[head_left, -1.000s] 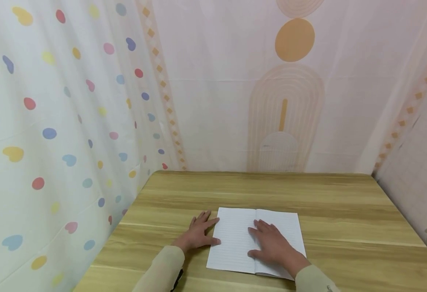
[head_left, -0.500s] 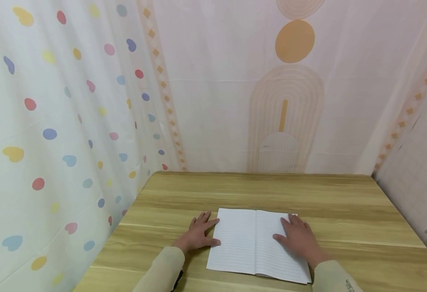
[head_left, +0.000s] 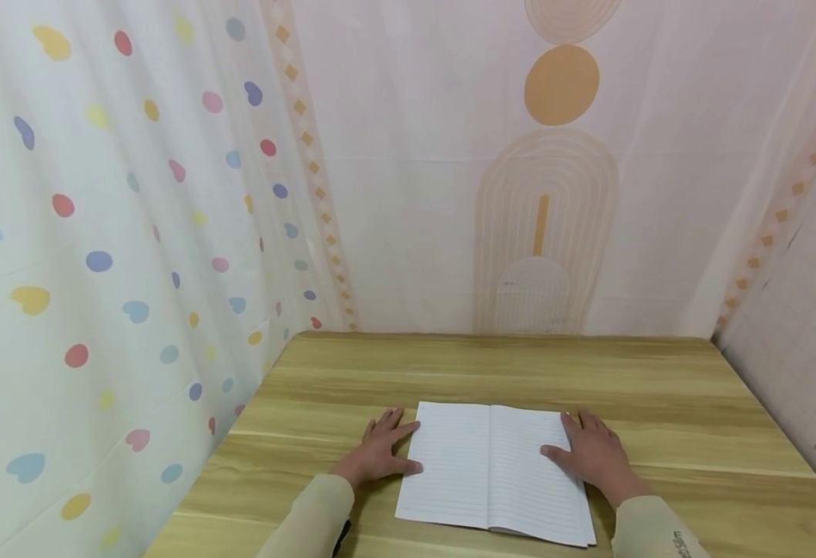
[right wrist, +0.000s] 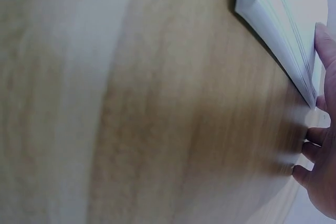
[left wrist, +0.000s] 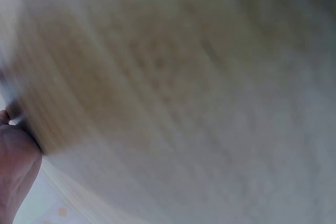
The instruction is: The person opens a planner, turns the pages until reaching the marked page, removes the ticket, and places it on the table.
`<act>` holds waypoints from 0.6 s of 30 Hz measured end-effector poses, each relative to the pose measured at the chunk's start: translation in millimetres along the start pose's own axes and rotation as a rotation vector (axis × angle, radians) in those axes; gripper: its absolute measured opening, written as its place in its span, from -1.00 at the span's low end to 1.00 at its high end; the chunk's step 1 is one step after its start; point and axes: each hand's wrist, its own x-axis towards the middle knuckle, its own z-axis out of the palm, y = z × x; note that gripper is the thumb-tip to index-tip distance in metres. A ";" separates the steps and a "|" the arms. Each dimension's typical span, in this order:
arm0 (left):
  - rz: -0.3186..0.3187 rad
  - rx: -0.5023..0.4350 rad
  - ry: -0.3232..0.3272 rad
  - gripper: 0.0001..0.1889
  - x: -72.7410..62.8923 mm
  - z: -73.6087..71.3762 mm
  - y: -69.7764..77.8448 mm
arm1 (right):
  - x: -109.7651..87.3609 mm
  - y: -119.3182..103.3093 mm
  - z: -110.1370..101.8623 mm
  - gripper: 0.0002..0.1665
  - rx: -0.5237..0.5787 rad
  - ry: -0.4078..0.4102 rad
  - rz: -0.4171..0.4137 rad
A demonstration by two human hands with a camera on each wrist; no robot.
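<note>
While a white paper notebook (head_left: 463,473) with faintly ruled pages is lying opened between my hands on the yellow-brown wood-grained tabletop (head_left: 491,368), I am resting my left hand (head_left: 377,453) at its left edge, thumb and index finger touching the left page, the other fingers lying on the wood beyond. I am holding those fingers spread apart, gripping nothing. My right hand (head_left: 597,453) is resting at the right edge, its thumb lying on the right page, apart from the fingers, which are resting past the edge. Pale beige cloth sleeves (head_left: 313,511) are covering my arms, and behind the tabletop a pale fabric curtain (head_left: 408,194) printed with tan arches is hanging.
</note>
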 end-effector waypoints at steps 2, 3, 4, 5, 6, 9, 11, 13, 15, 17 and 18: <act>0.001 -0.003 0.004 -0.13 0.1 0.3 0.3 | 0.3 0.2 0.2 0.02 0.000 0.001 0.003; -0.004 -0.002 0.003 -0.13 0.2 0.5 0.3 | 0.4 0.6 0.6 0.02 0.001 0.002 0.004; -0.003 -0.004 0.006 -0.14 0.0 1.1 0.2 | 0.5 0.9 1.3 0.02 0.001 0.003 0.006; -0.005 -0.004 0.006 -0.14 -0.4 1.5 0.5 | 0.7 1.5 2.3 0.02 0.003 0.006 0.006; -0.003 -0.009 0.009 -0.14 -0.9 1.6 0.9 | 0.8 1.9 3.2 0.02 0.006 0.009 0.007; -0.005 -0.015 0.011 -0.14 -1.4 2.0 1.7 | 1.1 2.9 5.3 0.03 0.013 0.017 0.013; -0.007 -0.014 0.010 -0.14 -1.3 2.0 1.6 | 1.9 3.6 6.5 0.02 0.012 0.023 0.015; -0.009 -0.012 0.011 -0.14 -0.3 2.1 0.5 | 2.3 3.8 7.0 0.00 0.007 0.032 0.014; -0.012 -0.004 0.008 -0.13 0.1 1.8 0.1 | 2.6 4.4 7.6 -0.03 0.006 0.042 0.009; -0.010 0.001 0.006 -0.13 0.5 1.5 -0.1 | 2.3 5.0 8.4 -0.06 0.012 0.054 0.002; -0.007 -0.001 0.006 -0.13 0.5 1.5 -0.1 | 1.9 5.2 8.6 -0.07 0.017 0.057 -0.001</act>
